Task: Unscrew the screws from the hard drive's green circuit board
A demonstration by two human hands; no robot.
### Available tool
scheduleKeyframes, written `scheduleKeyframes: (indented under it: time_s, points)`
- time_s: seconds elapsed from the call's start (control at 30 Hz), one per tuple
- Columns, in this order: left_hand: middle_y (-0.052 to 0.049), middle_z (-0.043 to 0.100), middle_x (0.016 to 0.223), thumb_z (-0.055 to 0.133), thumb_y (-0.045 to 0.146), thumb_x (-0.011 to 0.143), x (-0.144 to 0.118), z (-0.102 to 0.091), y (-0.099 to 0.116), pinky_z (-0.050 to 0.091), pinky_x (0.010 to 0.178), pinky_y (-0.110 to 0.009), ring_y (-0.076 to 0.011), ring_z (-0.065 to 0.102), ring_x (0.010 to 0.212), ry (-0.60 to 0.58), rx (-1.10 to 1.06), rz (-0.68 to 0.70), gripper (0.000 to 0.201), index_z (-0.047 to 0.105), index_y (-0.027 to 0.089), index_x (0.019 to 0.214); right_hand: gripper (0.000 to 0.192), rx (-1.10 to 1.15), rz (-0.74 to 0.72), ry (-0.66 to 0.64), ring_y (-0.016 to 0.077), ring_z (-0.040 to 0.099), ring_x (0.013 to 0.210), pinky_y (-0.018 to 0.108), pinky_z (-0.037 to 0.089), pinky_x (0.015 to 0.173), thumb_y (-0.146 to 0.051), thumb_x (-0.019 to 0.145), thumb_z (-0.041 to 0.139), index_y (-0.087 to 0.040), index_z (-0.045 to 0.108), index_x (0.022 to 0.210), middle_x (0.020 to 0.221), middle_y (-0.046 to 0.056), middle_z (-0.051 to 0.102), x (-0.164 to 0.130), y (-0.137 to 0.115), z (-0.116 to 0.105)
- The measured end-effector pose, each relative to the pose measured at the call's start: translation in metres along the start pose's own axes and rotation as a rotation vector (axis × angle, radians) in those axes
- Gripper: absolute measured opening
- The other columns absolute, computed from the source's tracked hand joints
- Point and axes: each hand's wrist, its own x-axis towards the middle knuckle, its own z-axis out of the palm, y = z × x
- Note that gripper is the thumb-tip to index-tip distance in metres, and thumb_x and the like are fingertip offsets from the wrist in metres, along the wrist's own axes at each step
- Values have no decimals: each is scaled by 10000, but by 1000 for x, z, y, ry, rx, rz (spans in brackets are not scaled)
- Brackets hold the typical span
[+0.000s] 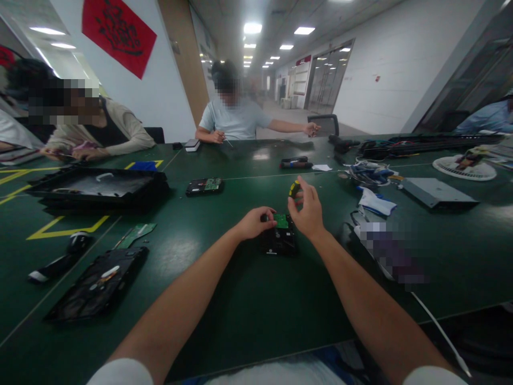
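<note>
A black hard drive (284,243) with a green circuit board lies on the dark green table in front of me. My left hand (256,222) grips its far left edge, thumb and fingers closed together. My right hand (308,209) is just above and right of the drive, its fingers closed around a screwdriver (294,188) with a yellow and black handle. The handle leans to one side, and I cannot make out the shaft. Another hard drive (204,186) with a green board rests farther off to the left, touched by nobody.
To the left are a black plastic housing (100,283), a black handheld tool (60,256) and stacked black trays (98,187). At right lie a phone-like blurred item (393,254), a cable (438,329), a glove (377,201) and a grey metal box (438,192). Co-workers sit across the table.
</note>
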Motion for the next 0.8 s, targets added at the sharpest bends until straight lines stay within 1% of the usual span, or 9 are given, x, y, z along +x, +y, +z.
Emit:
scheduleKeyframes:
  time_s: [0.1,0.27,0.43,0.57,0.63,0.8]
  points:
    - [-74,673,1310,738,331,833,0,0,1,426,1095,-451,-258,626,1180,0,5,-7,146,661,208,833,650,-16,9,15,184,637,834,392,629,746,-242,923,596,-252,356,1526,1255,126,532,0,0,0]
    - [-75,670,1311,736,322,835,0,0,0,424,1095,-447,-261,626,1188,-3,1,-2,140,662,203,828,651,-5,-9,15,204,645,886,401,628,778,-224,922,574,-248,345,1530,1272,133,545,1,0,-1]
    - [-72,674,1301,736,319,838,0,0,0,426,1092,-437,-255,633,1177,0,-5,2,138,661,203,840,656,-49,20,32,196,634,792,447,626,775,-282,920,595,-244,352,1528,1231,130,564,1,1,0]
    - [-76,670,1309,736,324,841,-1,0,1,427,1091,-435,-255,632,1179,-2,-4,-8,146,659,200,843,660,-32,6,24,216,654,870,456,622,827,-263,925,567,-254,335,1543,1247,132,566,1,0,1]
    - [-74,669,1312,738,324,839,-1,0,2,425,1094,-437,-256,631,1183,2,-1,-10,146,660,202,841,656,-18,10,22,217,656,880,445,626,813,-256,925,563,-257,336,1540,1250,131,561,1,0,1]
    - [-71,671,1310,741,321,836,-1,0,2,421,1097,-436,-258,628,1187,0,-5,-12,142,658,206,837,668,-16,28,42,195,638,824,423,630,758,-285,914,608,-244,344,1527,1267,132,527,0,0,1]
